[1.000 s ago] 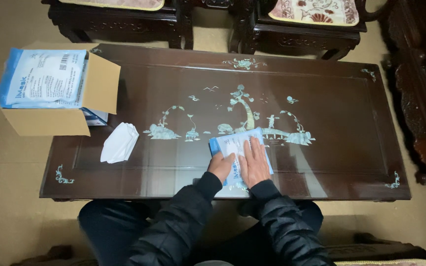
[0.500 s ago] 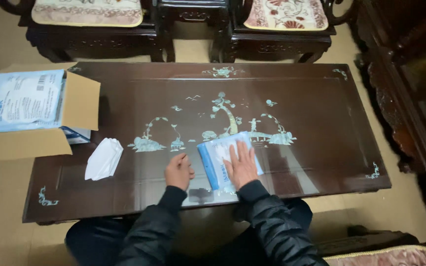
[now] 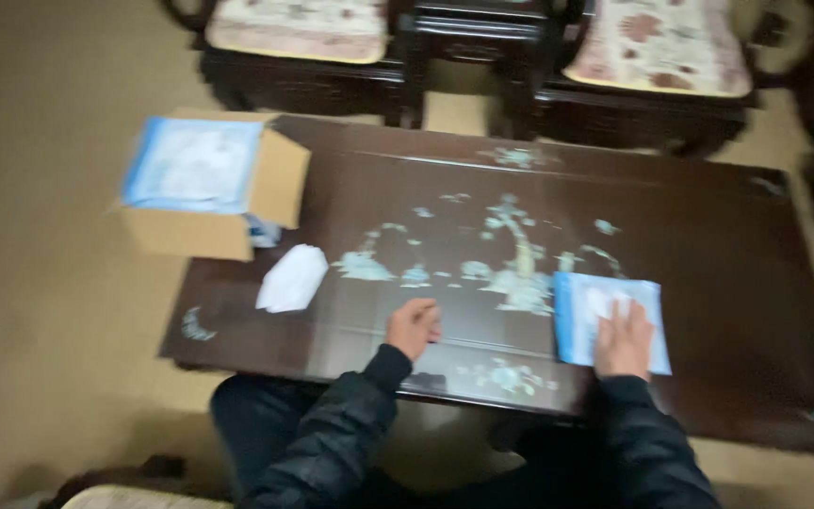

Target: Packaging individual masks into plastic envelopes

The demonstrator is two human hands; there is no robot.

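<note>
Head view looked down on a long dark lacquered wooden table (image 3: 708,226) with pale inlaid scenery, and the whole frame was smeared by motion. Right hand (image 3: 624,341) lay flat, fingers spread and pressing on a blue-and-white flat plastic packet (image 3: 581,316), not gripping it, just palm down on top. That packet sat on the table's near right part, beside the inlay, its long axis running roughly away from the person, short edges facing near and far, tilted only slightly. Left hand (image 3: 414,328) rested on the bare tabletop well apart from the packet, fingers curled loosely together, holding nothing. Further left, a small white folded item (image 3: 292,278) lay on the table, and beyond it an open brown cardboard box (image 3: 280,184) hung over the table's far left corner, with a larger blue-edged packet (image 3: 192,163) lying across its top. Cushioned dark wooden chairs (image 3: 657,57) stood behind the table.
</note>
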